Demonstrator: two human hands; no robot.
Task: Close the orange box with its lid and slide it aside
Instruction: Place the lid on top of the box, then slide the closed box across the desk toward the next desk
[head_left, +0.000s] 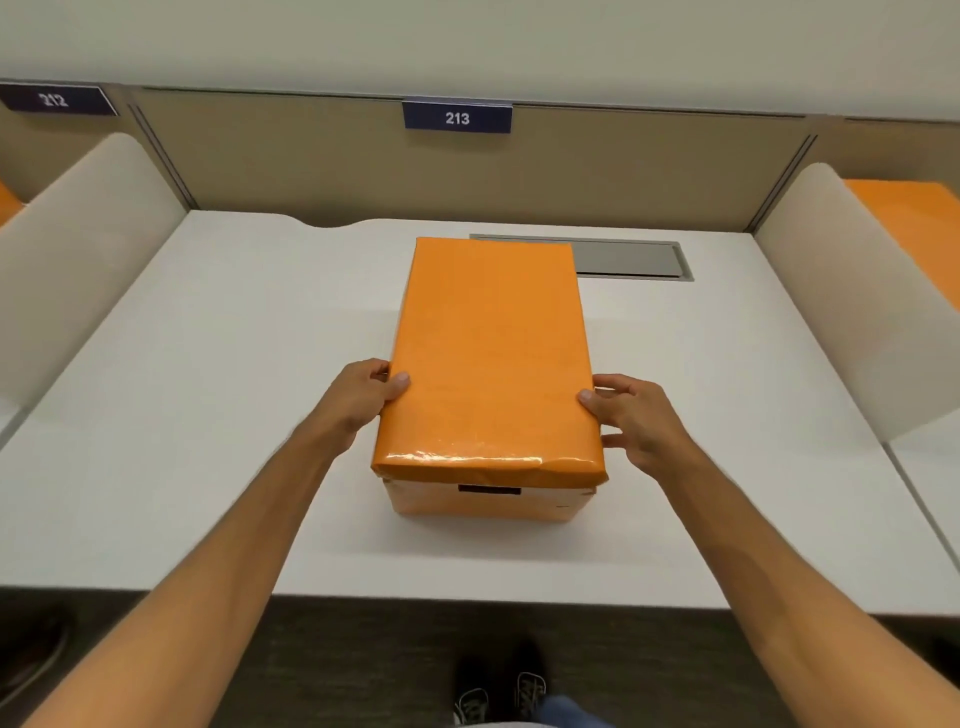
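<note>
The orange box (483, 501) stands in the middle of the white desk (208, 415), its long side running away from me. Its orange lid (491, 353) lies flat on top and covers it fully. A dark handle slot shows on the near face. My left hand (363, 397) grips the lid's left edge near the front, thumb on top. On the opposite edge my right hand (636, 421) holds the lid, thumb on top and fingers down the side.
A grey cable hatch (628, 260) is set into the desk behind the box. White curved dividers (852, 291) rise on both sides, a tan panel with a "213" label (457, 118) at the back. Another orange object (904, 228) lies beyond the right divider.
</note>
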